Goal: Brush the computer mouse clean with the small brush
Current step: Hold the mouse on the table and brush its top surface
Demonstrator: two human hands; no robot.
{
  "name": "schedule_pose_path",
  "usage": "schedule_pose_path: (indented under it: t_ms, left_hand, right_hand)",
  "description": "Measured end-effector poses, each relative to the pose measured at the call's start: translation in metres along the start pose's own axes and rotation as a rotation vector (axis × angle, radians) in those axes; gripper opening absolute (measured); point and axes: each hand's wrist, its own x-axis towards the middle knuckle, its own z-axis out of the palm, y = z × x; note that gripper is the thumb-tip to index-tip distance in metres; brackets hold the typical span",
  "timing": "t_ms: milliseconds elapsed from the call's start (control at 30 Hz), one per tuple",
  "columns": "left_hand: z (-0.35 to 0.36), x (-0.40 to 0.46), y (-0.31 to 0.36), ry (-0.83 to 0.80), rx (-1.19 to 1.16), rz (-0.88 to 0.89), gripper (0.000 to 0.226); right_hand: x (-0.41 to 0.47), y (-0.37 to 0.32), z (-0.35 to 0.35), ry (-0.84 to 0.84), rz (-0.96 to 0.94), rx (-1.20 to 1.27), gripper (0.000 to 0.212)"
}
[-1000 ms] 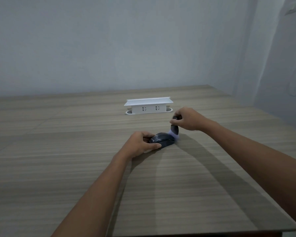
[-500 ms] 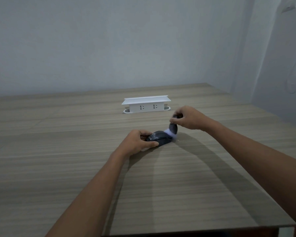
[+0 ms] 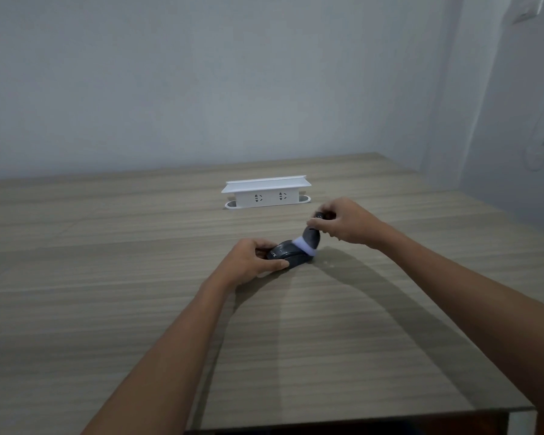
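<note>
A dark grey computer mouse (image 3: pixel 291 256) lies on the wooden table (image 3: pixel 107 293) near its middle. My left hand (image 3: pixel 252 260) grips the mouse's near end with thumb and fingers and covers part of it. My right hand (image 3: pixel 346 219) pinches the dark handle of a small brush (image 3: pixel 311 237) from above. The brush leans down to the left, and its pale bristles touch the top of the mouse at its far right end.
A white socket box (image 3: pixel 266 193) with two outlets stands on the table behind the mouse. The table's front edge runs along the bottom right, its right edge beside the wall. Walls close off the back and right.
The brush has swept a little left, from beside the mouse's right end onto its top. My left hand stays on the mouse. The camera view has shifted slightly.
</note>
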Motion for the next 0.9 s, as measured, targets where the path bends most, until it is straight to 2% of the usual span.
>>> schedule_pose_path:
  t_ms: [100,233,400,533,767,833,900]
  left_hand:
    - [0.001,-0.002,0.001,0.001,0.001,0.005,0.046]
    - [0.000,-0.003,0.003,0.006,0.001,0.014,0.041]
    - [0.001,-0.006,0.005,0.007,0.010,0.028,0.033]
    - [0.001,-0.009,0.006,0.030,0.050,0.041,0.037]
    - [0.000,-0.019,0.015,0.021,0.056,0.002,0.034]
    - [-0.002,-0.023,0.021,0.015,0.076,-0.039,0.038]
    - [-0.005,-0.021,0.023,0.038,0.140,-0.082,0.056]
  right_hand:
    - [-0.001,0.004,-0.002,0.011,0.007,-0.167,0.018]
    - [-0.007,0.001,-0.001,0.012,0.016,0.070,0.020]
    - [-0.008,0.006,-0.004,-0.004,0.054,-0.146,0.017]
    - [-0.013,-0.004,-0.003,0.072,0.086,-0.047,0.017]
    - [-0.012,-0.007,0.004,0.056,0.191,0.063,0.020]
    - [-0.010,-0.007,0.004,0.067,0.207,0.083,0.020]
    - [-0.008,-0.008,0.003,0.067,0.220,0.095,0.021]
